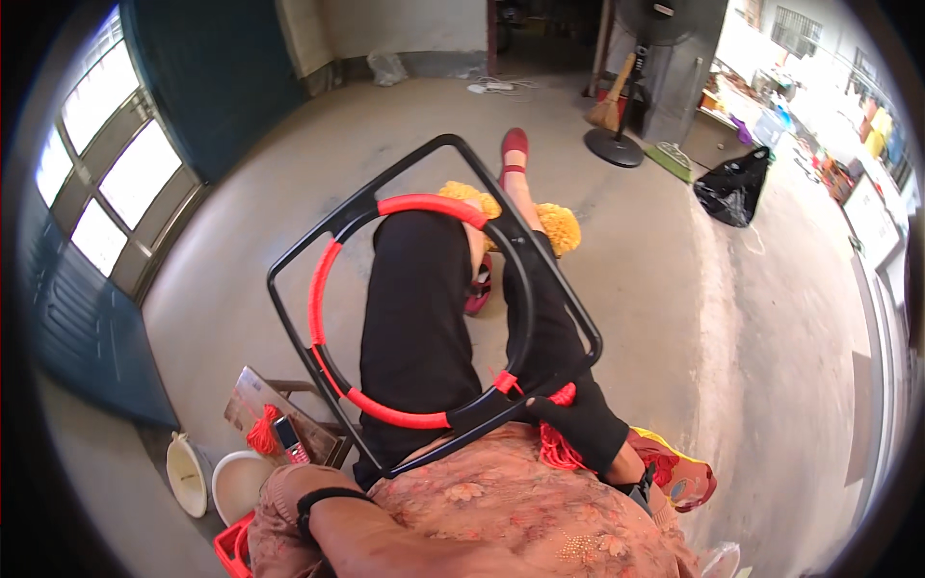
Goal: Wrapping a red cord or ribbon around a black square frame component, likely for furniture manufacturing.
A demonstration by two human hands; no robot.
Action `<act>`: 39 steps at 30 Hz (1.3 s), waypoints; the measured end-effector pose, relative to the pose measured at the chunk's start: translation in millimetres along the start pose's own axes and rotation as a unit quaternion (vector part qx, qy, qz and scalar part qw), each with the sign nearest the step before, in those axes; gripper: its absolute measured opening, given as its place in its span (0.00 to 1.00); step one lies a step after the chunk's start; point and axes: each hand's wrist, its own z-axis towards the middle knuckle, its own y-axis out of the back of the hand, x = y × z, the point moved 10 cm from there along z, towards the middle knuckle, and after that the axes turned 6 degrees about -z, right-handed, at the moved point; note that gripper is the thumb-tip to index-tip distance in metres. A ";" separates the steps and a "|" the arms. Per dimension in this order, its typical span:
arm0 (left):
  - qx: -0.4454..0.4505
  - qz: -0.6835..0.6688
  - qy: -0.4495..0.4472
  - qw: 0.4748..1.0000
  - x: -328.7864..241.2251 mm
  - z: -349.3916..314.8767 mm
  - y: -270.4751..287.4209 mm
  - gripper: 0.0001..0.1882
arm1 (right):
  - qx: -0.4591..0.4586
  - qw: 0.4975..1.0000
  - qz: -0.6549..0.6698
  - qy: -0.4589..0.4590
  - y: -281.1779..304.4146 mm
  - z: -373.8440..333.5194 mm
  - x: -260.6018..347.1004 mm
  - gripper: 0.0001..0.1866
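Observation:
A black square frame with a round inner ring (525, 289) lies tilted across my lap, over my black trousers. Red cord (318, 299) is wound tightly round several stretches of the ring, and bare black shows between them. At the frame's near right side, my right hand (590, 424), in a black glove, is closed round a bundle of red cord (559, 448). Its loose loops hang below the fingers, and a short red end stands by the ring. My left forearm (385, 539), with a black band, bends along the lower edge; the left hand is out of sight.
At my left are a small wooden stool (279, 409) holding red cord and a phone (289, 438), and two pale buckets (188, 477). A red bag (689, 477) sits by my right side. Farther off stand a fan (615, 149), a broom (612, 106) and a black plastic bag (734, 188).

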 end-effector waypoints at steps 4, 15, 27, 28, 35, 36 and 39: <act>0.019 -0.005 0.032 0.999 2.7 -4.9 -3.7 0.14 | 0.002 1.000 0.004 0.023 -5.4 -1.7 12.5 0.13; -0.412 0.297 0.345 0.789 107.9 -128.0 187.7 0.08 | 0.013 0.997 -0.058 0.041 13.0 2.2 47.3 0.13; -0.521 -0.013 0.302 0.798 153.1 -160.1 169.8 0.04 | 0.047 0.996 -0.067 -0.030 7.9 -6.4 24.2 0.13; -0.525 -0.015 0.306 0.794 153.9 -162.9 171.1 0.04 | 0.030 0.998 -0.058 0.007 9.3 -6.3 31.1 0.12; -0.536 -0.070 0.291 0.789 154.3 -166.4 164.2 0.06 | 0.033 0.998 -0.043 0.017 11.2 -12.0 38.1 0.14; -0.533 -0.072 0.279 0.796 155.1 -165.1 165.5 0.06 | 0.030 0.999 -0.041 0.018 13.6 -10.7 38.2 0.14; -0.529 -0.077 0.273 0.800 154.7 -160.3 164.6 0.06 | 0.077 0.997 -0.028 -0.003 9.1 -13.6 30.5 0.14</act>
